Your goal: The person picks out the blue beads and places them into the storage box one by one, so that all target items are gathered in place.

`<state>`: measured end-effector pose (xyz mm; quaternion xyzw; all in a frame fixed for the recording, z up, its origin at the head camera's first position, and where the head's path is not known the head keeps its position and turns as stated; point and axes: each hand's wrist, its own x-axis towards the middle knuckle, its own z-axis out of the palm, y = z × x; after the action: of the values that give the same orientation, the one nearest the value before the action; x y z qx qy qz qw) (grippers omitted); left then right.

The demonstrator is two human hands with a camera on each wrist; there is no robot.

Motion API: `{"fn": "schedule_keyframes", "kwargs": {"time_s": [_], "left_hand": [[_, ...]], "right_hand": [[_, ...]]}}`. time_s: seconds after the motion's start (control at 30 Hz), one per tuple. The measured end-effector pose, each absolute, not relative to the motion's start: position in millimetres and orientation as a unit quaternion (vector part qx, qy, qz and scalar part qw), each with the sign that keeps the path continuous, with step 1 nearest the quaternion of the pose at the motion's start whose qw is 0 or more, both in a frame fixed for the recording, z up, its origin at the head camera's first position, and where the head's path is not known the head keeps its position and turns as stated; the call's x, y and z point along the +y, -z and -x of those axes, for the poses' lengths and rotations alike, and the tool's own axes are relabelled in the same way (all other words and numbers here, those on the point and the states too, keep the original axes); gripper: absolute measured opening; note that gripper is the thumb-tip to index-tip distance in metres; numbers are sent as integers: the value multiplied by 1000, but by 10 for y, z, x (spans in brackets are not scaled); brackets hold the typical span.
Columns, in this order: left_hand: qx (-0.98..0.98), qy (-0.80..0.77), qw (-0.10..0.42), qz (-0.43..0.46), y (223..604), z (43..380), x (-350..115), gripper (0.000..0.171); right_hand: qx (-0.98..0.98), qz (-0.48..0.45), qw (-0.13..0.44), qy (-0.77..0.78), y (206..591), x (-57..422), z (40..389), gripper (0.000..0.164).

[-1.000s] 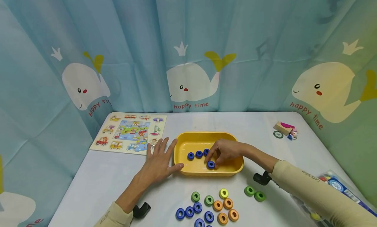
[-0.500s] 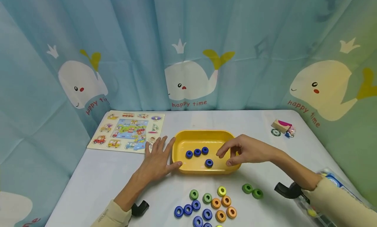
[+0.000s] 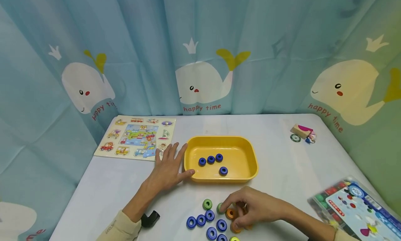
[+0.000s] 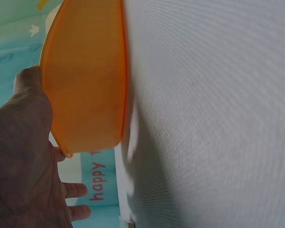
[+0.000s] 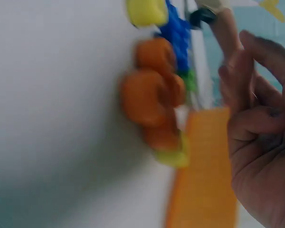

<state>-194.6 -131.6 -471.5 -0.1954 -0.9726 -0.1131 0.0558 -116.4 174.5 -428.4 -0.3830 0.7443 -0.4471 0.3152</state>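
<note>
A yellow plastic tub (image 3: pixel 238 140) stands mid-table with several blue rings (image 3: pixel 223 170) inside. My left hand (image 3: pixel 166 173) lies at its left end, fingers spread and thumb on the rim; in the left wrist view the hand (image 4: pixel 28 152) is beside the tub's wall (image 4: pixel 85 85). Over the loose rings in front of the tub is my right hand (image 3: pixel 258 206), fingers bent, nothing seen between them. It partly covers the orange rings (image 3: pixel 231 214) and a green ring (image 3: pixel 220 208). In the right wrist view this hand (image 5: pixel 261 114) is apart from the blurred orange rings (image 5: pixel 145 97).
Loose blue rings (image 3: pixel 201 220) and another green ring (image 3: pixel 207 204) lie left of my right hand. A picture puzzle board (image 3: pixel 134 138) sits back left. At right are a clear bead case (image 3: pixel 357 209), a wooden block (image 3: pixel 300 131) and a round token (image 3: pixel 295 138).
My right hand has left the blue ring in the tub, lifted out, and come down toward me over the loose rings. My left hand has stayed at the tub's rim.
</note>
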Motion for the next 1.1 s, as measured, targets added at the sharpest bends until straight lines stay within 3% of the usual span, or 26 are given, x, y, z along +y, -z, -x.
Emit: {"fn": "schedule_keyframes", "kwargs": {"time_s": [0.33,1.1], "left_hand": [[-974,109,48,192,4726,1940,-1301,91],[-974,111,57,192,4713,1932,-1301,91]], "right_hand": [[760,426,276,406,4621,1649,1042,34],[799,422,264,337,4615,1594,1028,28]]}}
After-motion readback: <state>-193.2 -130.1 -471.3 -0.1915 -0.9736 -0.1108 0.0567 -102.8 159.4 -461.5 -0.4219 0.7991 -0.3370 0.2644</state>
